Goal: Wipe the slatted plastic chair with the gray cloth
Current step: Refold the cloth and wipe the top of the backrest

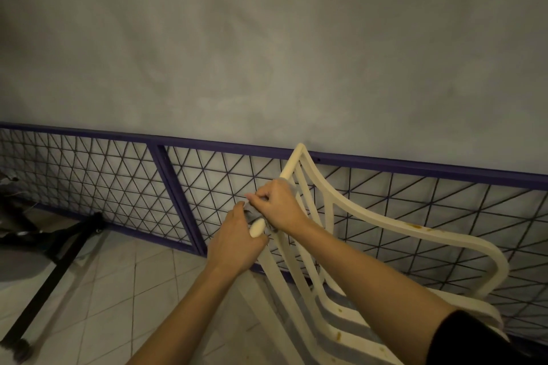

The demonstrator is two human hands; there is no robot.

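The cream slatted plastic chair (341, 210) stands at the lower right, its back and armrest toward me, brown stains on the armrest and seat. My left hand (234, 243) grips the left edge of the chair back. My right hand (277, 206) is just above it on the same edge, fingers curled around the gray cloth (271, 228). Only a small crumpled bit of the cloth shows between the two hands; the rest is hidden under my right hand.
A purple-framed wire mesh panel (184, 201) leans along the gray wall behind the chair. A black metal bar (56, 272) and dark items lie on the white tiled floor (124, 290) at the left.
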